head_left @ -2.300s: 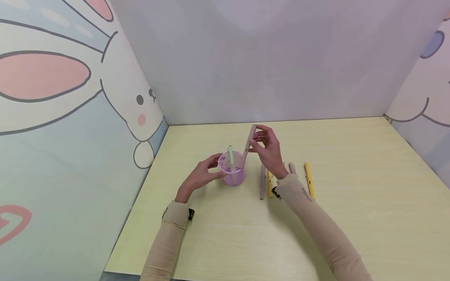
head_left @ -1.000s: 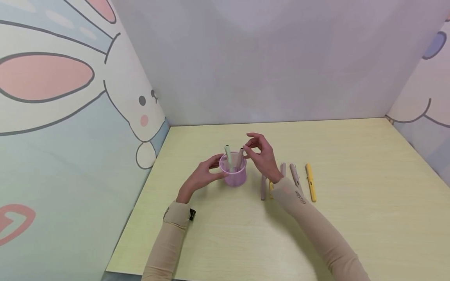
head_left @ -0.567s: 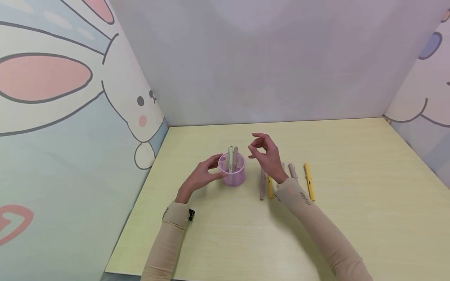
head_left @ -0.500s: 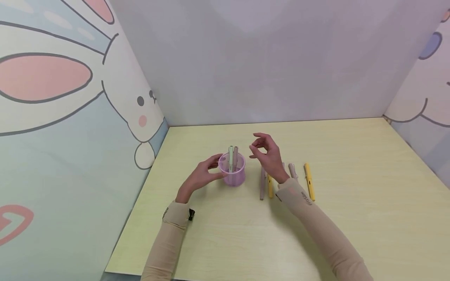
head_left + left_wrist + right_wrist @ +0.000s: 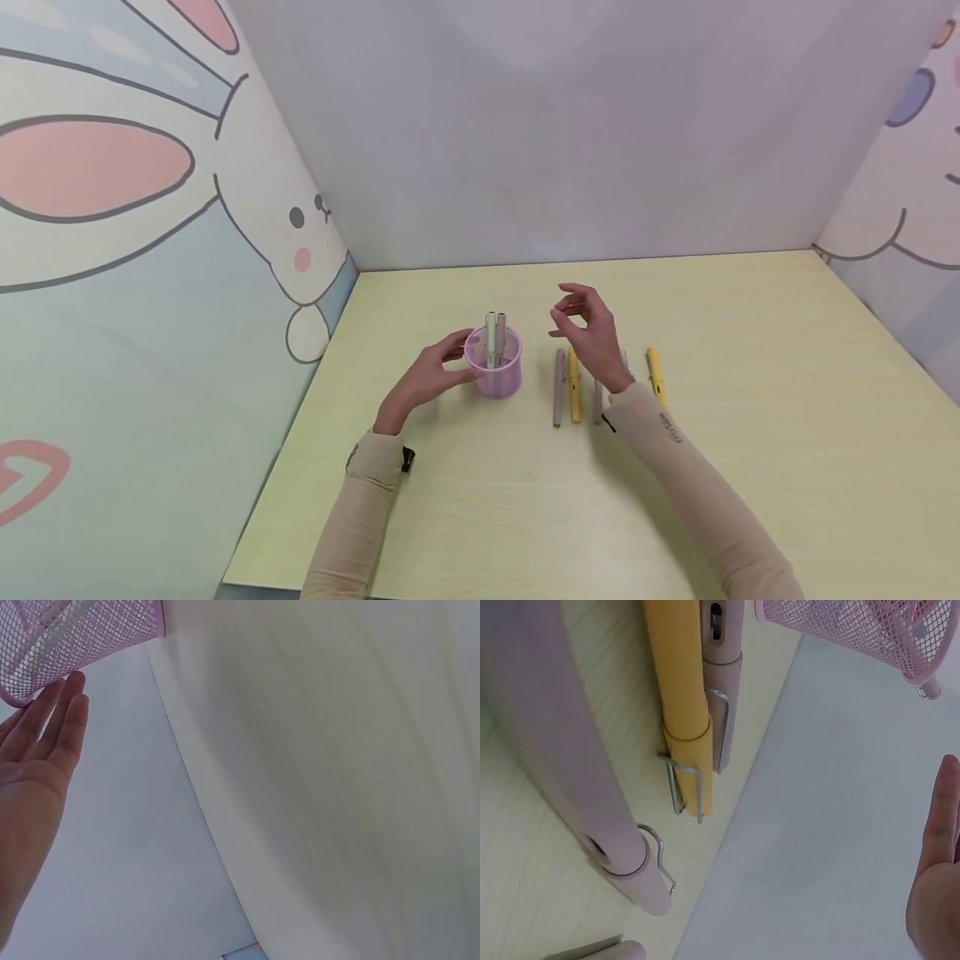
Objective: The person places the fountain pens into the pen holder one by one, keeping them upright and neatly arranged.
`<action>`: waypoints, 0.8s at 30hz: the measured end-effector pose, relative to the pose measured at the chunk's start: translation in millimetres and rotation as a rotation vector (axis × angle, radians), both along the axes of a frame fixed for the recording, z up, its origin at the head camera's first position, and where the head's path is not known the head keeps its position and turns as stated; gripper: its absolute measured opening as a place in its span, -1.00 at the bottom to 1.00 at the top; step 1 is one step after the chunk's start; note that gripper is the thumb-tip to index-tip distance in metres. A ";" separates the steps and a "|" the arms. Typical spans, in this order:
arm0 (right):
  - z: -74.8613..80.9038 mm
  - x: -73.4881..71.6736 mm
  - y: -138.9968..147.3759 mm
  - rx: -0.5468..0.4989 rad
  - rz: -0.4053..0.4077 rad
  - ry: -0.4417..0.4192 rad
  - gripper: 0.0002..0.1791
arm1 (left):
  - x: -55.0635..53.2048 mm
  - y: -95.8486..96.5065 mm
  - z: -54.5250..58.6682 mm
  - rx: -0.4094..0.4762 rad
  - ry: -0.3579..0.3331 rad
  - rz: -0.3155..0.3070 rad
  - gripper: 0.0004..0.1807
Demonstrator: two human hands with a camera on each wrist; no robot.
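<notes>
While cup [image 5: 501, 384] unmoved, right fingers [image 5: 584, 292] farther

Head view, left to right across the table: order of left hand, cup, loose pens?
Left hand → cup → first mauve pen → first yellow pen → second mauve pen → second yellow pen. A mostly hidden pen sits just before that last one.

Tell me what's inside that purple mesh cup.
Inside the cup: a pale green pen and a mauve pen. Their lower ends, behind its mesh wall, can't be made out clearly.
</notes>
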State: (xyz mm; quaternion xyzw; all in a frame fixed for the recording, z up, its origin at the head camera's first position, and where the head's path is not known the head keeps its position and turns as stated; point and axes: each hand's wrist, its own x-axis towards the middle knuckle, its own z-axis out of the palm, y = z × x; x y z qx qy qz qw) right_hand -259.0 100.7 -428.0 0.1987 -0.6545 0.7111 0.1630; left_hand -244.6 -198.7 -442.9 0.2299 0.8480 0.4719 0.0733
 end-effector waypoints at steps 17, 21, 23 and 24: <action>1.3 5.5 27.1 0.013 -0.030 -0.012 -0.52 | 0.3 0.7 1.1 -0.015 0.015 -0.004 -0.20; -2.3 5.5 32.8 0.030 -0.041 -0.028 -0.52 | 1.1 0.5 1.7 -0.015 0.014 0.000 -0.21; -2.5 6.2 35.5 0.033 -0.045 -0.031 -0.52 | 1.2 0.4 2.0 -0.015 0.013 0.000 -0.20; -0.1 8.4 36.3 0.037 -0.047 -0.035 -0.52 | 1.1 0.3 1.9 -0.017 0.014 0.001 -0.20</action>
